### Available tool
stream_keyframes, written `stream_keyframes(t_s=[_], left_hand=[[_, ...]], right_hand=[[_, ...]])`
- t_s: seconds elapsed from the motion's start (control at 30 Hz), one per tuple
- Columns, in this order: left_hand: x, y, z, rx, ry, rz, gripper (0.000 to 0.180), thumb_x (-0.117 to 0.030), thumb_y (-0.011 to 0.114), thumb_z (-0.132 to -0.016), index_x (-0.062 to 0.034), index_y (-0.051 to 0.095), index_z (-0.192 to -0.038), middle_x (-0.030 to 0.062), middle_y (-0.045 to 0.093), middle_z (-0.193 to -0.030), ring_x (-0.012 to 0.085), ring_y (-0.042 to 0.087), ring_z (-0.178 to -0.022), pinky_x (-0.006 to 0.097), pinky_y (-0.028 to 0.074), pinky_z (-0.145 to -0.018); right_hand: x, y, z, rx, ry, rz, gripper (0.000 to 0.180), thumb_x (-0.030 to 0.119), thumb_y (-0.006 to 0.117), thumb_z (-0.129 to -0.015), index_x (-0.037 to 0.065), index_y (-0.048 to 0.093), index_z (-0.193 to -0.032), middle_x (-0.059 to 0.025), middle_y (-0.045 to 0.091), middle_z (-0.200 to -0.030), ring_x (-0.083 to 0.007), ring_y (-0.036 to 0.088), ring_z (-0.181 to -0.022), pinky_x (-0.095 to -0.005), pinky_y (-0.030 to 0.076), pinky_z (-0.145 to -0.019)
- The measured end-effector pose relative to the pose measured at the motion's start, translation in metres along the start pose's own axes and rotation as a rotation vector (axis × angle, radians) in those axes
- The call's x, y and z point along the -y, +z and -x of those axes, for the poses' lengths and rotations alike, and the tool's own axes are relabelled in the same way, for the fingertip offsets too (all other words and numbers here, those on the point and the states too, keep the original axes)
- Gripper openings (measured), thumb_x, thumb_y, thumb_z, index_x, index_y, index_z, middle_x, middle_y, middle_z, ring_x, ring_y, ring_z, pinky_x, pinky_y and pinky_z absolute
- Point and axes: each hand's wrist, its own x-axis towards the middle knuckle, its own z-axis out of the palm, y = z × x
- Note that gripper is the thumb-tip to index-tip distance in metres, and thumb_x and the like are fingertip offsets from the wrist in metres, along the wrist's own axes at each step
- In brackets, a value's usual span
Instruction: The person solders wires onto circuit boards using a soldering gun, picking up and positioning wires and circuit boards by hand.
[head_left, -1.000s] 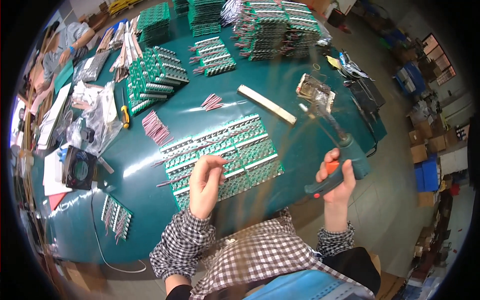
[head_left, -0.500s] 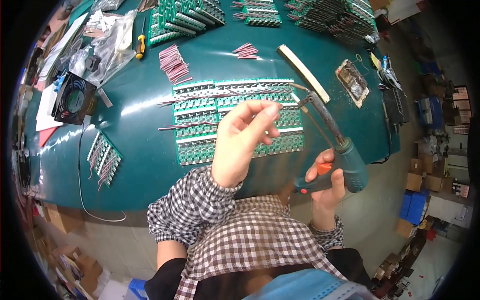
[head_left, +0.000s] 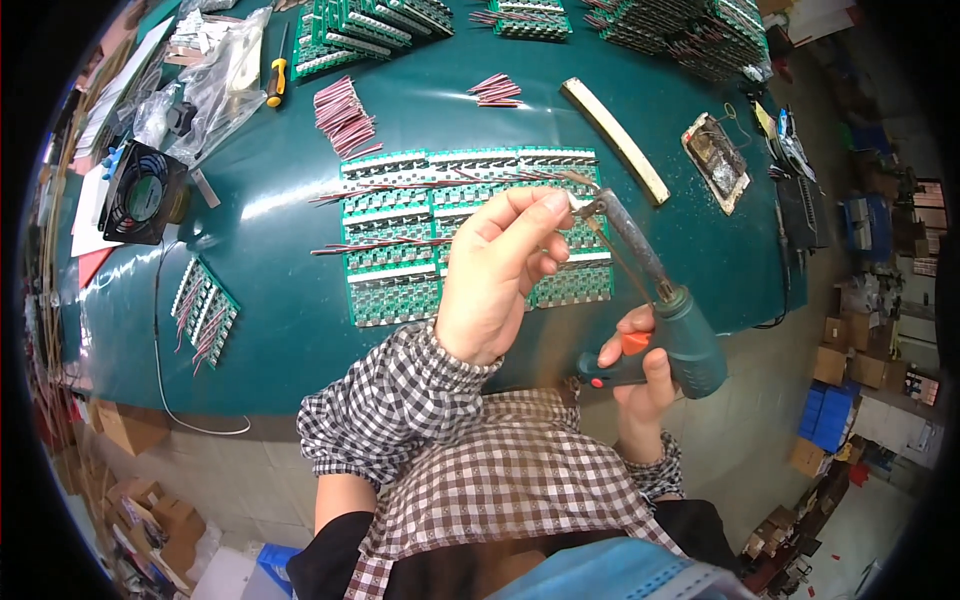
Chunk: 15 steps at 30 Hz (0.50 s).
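In my right hand (head_left: pixel 640 375) is a dark green soldering gun (head_left: pixel 690 345) with an orange trigger. Its metal barrel slants up and left, with a thin feed tube beside it. My left hand (head_left: pixel 505 265) is closed in a pinch close to the barrel's tip; what lies between the fingertips is too small to make out. Beneath both tip and hand, green circuit boards (head_left: pixel 390 290) lie side by side in a block on the table. Red and black wires (head_left: pixel 385 243) stretch across them in rows, partly hidden by my left hand.
Two bundles of wires (head_left: pixel 343 115) (head_left: pixel 495 90) lie beyond the boards. A long pale bar (head_left: pixel 615 140) and a dirty metal tray (head_left: pixel 715 165) are at right. At left stand a small fan (head_left: pixel 145 195) and a loose board (head_left: pixel 205 310). Stacked boards (head_left: pixel 370 30) line the back.
The soldering gun has shifted slightly left and down with my right hand. My left hand has moved a little right, and its fingertips are now nearer the tip.
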Motion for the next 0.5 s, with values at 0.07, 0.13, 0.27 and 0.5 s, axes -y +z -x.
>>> stream_keyframes(t_s=[0.07, 0.13, 0.27, 0.5], left_hand=[[0.001, -0.001, -0.001, -0.001, 0.007, 0.012, 0.015, -0.017, 0.058, -0.086, -0.0042, 0.056, -0.095, -0.0003, 0.056, -0.082, 0.0045, 0.050, -0.066, 0.017, 0.040, -0.058], [0.002, -0.003, -0.003, -0.008, -0.001, 0.018, 0.016, -0.017, 0.058, -0.086, -0.0041, 0.056, -0.094, -0.0004, 0.056, -0.081, 0.0045, 0.050, -0.066, 0.017, 0.040, -0.058], [0.004, -0.006, -0.006, -0.025, -0.020, 0.021, 0.015, -0.017, 0.059, -0.085, -0.0042, 0.055, -0.093, -0.0005, 0.055, -0.079, 0.0053, 0.049, -0.066, 0.017, 0.040, -0.059], [-0.001, -0.009, -0.011, 0.004, -0.049, 0.042, 0.011, -0.015, 0.057, -0.086, -0.0052, 0.055, -0.091, -0.0004, 0.055, -0.079, 0.0059, 0.049, -0.065, 0.018, 0.041, -0.058]], right_hand=[[-0.001, -0.001, 0.000, 0.035, 0.030, -0.016, 0.044, 0.032, 0.057, -0.084, -0.007, 0.047, -0.101, -0.0151, 0.050, -0.091, -0.0177, 0.057, -0.059, -0.0266, 0.049, -0.051], [-0.002, -0.002, 0.001, 0.046, 0.047, -0.018, 0.044, 0.032, 0.057, -0.083, -0.007, 0.047, -0.101, -0.0150, 0.050, -0.091, -0.0177, 0.057, -0.059, -0.0267, 0.049, -0.051], [-0.004, -0.002, 0.003, 0.025, 0.086, 0.021, 0.044, 0.033, 0.058, -0.082, -0.006, 0.048, -0.100, -0.0149, 0.050, -0.092, -0.0178, 0.057, -0.059, -0.0274, 0.048, -0.050], [-0.005, -0.001, -0.001, 0.045, 0.091, 0.067, 0.042, 0.032, 0.059, -0.082, -0.006, 0.051, -0.100, -0.0155, 0.053, -0.093, -0.0186, 0.057, -0.058, -0.0280, 0.047, -0.056]])
